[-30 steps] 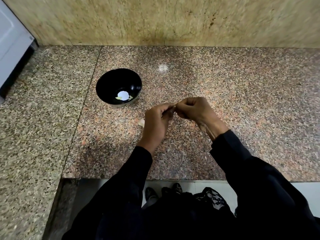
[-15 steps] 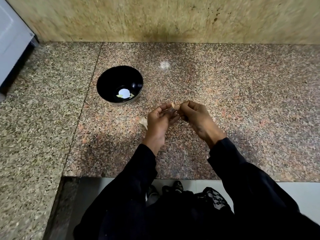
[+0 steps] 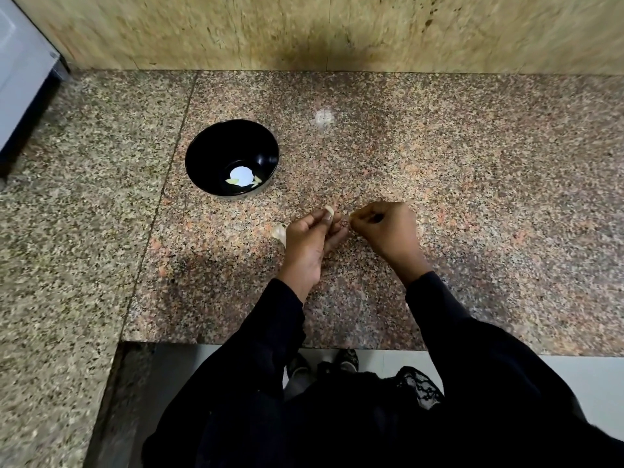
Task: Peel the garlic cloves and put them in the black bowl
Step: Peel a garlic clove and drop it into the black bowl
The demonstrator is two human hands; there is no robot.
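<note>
Two pale slivers are lying at the bottom of the black bowl point(image 3: 206, 153), beside a bright round glare spot; I am taking them for peeled garlic, though they are too small to be sure of. That bowl is sitting on the granite counter point(image 3: 472, 184), up and to the left of the hands and near enough that a finished clove should need only a short reach. Just left of the left hand point(image 3: 305, 243), touching or nearly touching its outer edge, a pale garlic clove point(image 3: 279, 232) is waiting on the stone, most likely set there for its turn.

That left hand is curling its fingers loosely, with something pale showing at the thumb tip; whether that is a nail, a scrap of skin or a clove is beyond telling. The right hand point(image 3: 385, 231) is pinching a small yellowish piece point(image 3: 352, 216) between thumb and forefinger, held just apart from the left fingertips, as if skin is being pulled away from flesh. Both hands are working low over the counter, probably so that loose peel falls there and not into the bowl.
</note>
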